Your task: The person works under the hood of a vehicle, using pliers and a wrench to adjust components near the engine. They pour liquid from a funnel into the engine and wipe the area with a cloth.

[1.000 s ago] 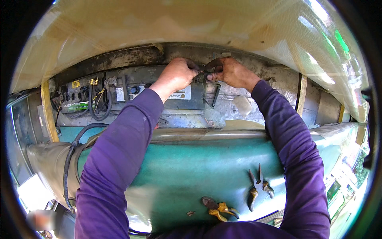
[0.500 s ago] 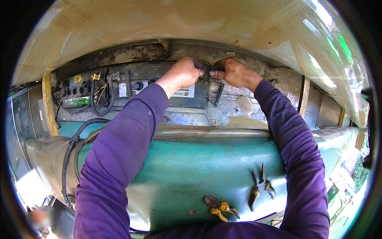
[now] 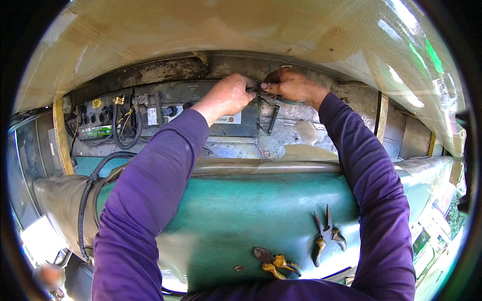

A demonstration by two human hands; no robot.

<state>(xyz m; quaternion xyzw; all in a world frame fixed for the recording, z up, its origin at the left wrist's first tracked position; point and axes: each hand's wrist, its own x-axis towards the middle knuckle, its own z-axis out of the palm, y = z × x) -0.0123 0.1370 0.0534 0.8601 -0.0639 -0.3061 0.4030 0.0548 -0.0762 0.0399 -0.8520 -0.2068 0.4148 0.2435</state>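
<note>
My left hand (image 3: 232,94) reaches over the right end of a dark battery (image 3: 201,89), fingers pinched around something small and dark. My right hand (image 3: 293,87) meets it from the other side, thumb and fingers closed beside the same spot. What lies between the fingertips is too small and dark to make out. A thin dark strand shows under the right hand's fingers. Just below hangs a black bracket-like bar (image 3: 273,119). Further left sits a second battery (image 3: 98,118), with black cables (image 3: 117,128) and brass-coloured terminal clamps (image 3: 119,100).
Pliers with long jaws (image 3: 327,233) and yellow-handled cutters (image 3: 275,262) lie on the green padded surface (image 3: 241,210) before me. A brown panel (image 3: 226,25) overhangs the recess. Black corrugated conduit (image 3: 86,200) runs down the left. A blurred person (image 3: 50,276) shows at lower left.
Both hands remain at the battery's right end. The right hand's fingers have shifted slightly and a dark strand shows more beneath them. The view has tilted a little.
</note>
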